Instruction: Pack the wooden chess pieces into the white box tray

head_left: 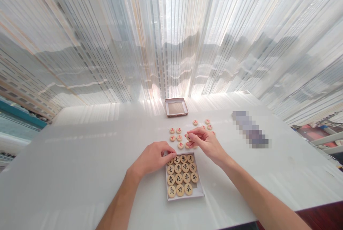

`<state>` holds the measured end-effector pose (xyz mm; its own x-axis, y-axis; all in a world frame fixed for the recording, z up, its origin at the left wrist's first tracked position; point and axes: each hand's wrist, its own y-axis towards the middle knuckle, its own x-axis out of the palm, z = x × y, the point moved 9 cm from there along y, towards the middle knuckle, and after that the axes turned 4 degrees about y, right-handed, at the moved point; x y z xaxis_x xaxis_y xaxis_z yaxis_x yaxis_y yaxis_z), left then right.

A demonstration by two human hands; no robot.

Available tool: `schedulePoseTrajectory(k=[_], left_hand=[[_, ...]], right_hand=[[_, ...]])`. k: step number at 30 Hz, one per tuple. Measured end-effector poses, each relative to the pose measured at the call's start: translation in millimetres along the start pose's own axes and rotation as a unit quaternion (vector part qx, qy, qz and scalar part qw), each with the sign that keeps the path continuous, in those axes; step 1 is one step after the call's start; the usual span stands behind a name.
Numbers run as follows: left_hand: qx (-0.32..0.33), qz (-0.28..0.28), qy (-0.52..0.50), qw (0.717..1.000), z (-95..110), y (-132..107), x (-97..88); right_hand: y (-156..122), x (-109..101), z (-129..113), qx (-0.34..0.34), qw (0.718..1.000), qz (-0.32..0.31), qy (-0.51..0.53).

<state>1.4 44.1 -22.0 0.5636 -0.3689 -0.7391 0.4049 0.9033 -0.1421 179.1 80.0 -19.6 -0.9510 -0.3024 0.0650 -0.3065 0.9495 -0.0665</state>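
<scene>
Round black-lettered discs (178, 178) fill the thin-walled box (197, 192) except its near-right corner, the right hand (207, 143) pinching another disc (189, 137) (left hand (154, 156) at the far-left corner, grip unclear).

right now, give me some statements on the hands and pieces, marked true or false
1. The right hand holds a round piece. True.
2. The left hand is at the near end of the near tray. False: it is at the far left corner.
3. The pieces in that tray bear black characters. True.
4. Red-marked pieces lie on the table. True.
5. The brown-edged tray lies nearer the person than the red-marked pieces. False: it lies beyond them.
</scene>
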Motion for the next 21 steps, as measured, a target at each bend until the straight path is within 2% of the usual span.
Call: schedulePoseTrajectory(k=[6,11,15,18,21], left_hand=[[-0.002,0.0,0.0,1.0,-1.1,0.6,0.7],[-0.001,0.003,0.0,1.0,0.1,0.1,0.4],[0.001,0.006,0.008,1.0,0.0,0.1,0.3],[0.001,0.01,0.006,1.0,-1.1,0.0,0.7],[-0.002,0.01,0.003,1.0,-2.1,-0.2,1.4]], right_hand=[[-1.1,0.2,-0.4,0.011,1.0,-0.004,-0.001],[-3.9,5.9,-0.7,0.027,0.999,-0.04,-0.009],[-11.7,21.5,2.2,0.061,0.987,-0.147,-0.026],[-25.0,35.2,6.0,0.101,0.962,-0.246,-0.06],[-38.0,44.7,6.6,0.125,0.938,-0.314,-0.079]])
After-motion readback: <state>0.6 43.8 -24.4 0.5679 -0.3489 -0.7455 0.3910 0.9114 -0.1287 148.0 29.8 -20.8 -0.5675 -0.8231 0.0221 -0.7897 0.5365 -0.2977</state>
